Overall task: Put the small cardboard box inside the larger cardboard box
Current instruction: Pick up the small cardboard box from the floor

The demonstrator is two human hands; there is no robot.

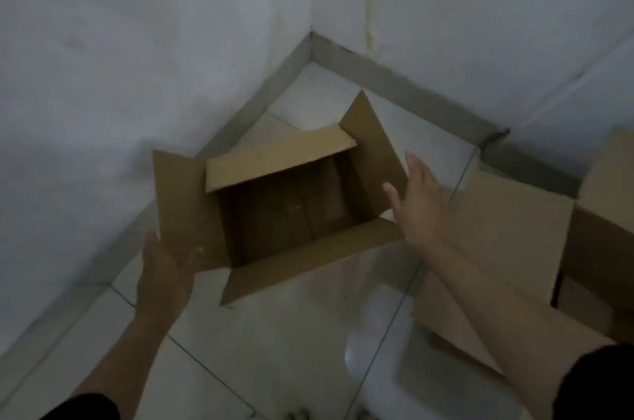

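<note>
An open cardboard box (308, 258) stands on the tiled floor in the room's corner, with all its flaps spread outward. Its inside is dark, and I cannot tell whether anything lies in it. My left hand (164, 268) grips the near corner of the box's left flap (185, 206), thumb on top. My right hand (418, 203) hovers open with fingers spread over the right flap (374, 145). A second cardboard box (507, 230) stands to the right, partly behind my right forearm and cut off by the frame edge.
Two white walls meet behind the open box, with a grey skirting (411, 90) along the floor. The glossy floor tiles (291, 333) stretch toward me. Toes show at the bottom edge.
</note>
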